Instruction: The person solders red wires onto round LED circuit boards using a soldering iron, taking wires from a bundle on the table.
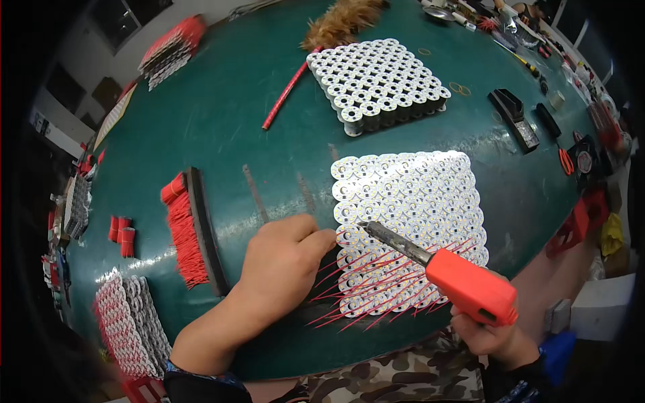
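A white panel of joined round LED boards [410, 195] lies flat on the green table. Thin red wires [396, 269] stretch across its nearer rows, and several ends hang past its left and near edges. At the panel's left edge, my left hand [285, 262] is closed in a pinch on a red wire, its end mostly hidden by the fingers. My right hand [480, 332] grips a red-handled soldering gun [470, 285] from the lower right. The gun's dark tip points left, over or on the panel near my left fingertips; contact cannot be made out.
A stack of white round-board panels [379, 80] stands beyond. A bundle of red wires [185, 235] lies left beside a dark strip [205, 232], near small red rolls [122, 235]. Wired panels [131, 322] are stacked at the near left. A black holder [514, 121] sits right; a feather duster [342, 23] lies at the back.
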The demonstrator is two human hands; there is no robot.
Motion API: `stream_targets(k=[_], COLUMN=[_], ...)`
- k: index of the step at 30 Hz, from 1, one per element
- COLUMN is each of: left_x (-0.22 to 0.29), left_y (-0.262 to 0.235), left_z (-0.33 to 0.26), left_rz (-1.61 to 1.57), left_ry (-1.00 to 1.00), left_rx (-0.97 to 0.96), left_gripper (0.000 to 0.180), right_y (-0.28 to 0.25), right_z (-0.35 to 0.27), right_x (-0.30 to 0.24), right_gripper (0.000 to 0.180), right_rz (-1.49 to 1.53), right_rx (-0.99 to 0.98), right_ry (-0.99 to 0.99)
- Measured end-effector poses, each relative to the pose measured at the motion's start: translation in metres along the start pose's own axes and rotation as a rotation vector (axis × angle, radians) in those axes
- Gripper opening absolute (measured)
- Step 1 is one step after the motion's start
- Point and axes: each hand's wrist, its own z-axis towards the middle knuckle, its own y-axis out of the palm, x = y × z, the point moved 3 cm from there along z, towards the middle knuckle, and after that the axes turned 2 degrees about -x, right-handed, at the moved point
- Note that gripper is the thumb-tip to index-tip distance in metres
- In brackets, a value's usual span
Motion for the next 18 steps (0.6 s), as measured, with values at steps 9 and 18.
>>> stream_targets(k=[9, 18], left_x=[0.007, 0.008], left_y=[-0.001, 0.01], left_z=[0.002, 0.0], left_rz=[-0.029, -0.011], left_ry=[0.071, 0.161], left_rx=[0.164, 0.14], left_gripper=[0.028, 0.022], right_y=[-0.006, -0.002], right_z=[0.0, 0.001], right_x=[0.0, 0.001], right_gripper=[0.048, 0.046], right_rz=[0.013, 0.031], right_rx=[0.015, -0.013], right_ry=[0.036, 0.033])
